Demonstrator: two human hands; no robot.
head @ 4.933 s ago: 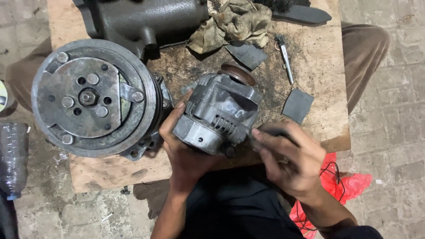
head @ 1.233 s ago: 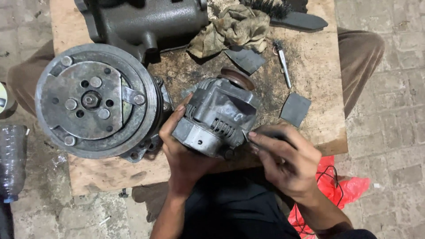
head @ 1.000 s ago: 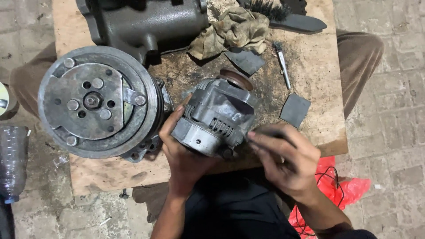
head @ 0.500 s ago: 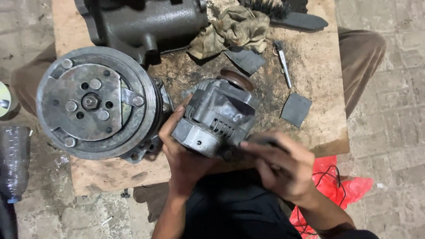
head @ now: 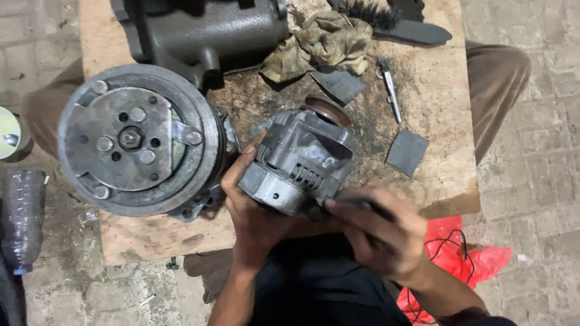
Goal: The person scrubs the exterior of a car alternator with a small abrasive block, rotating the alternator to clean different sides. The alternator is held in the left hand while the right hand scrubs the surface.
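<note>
The desk (head: 435, 108), a worn wooden board, carried everything. A dark cast housing (head: 205, 30) sat at its far edge. Near its left edge stood a compressor (head: 136, 139) with its round clutch plate facing up, just beside the alternator (head: 299, 160) at the near edge. A dirty rag (head: 320, 45) lay past the alternator, with a brush (head: 405, 21) beyond it. Two dark sandpaper scraps (head: 406, 152) and a slim metal tool (head: 389, 90) lay to the right.

The left hand (head: 248, 193) was clenched around the alternator's near left side, tilting it up off the desk. The right hand (head: 380, 235) was closed on a small dark piece (head: 362, 202), too blurred to name, pressed against the alternator's lower right corner.

The alternator looked heavy and was propped on one edge near the board's lip; if the left grip loosened under the right hand's pressure, it could roll off toward the lap or knock into the compressor. Fingertips near the vents could be scraped.
</note>
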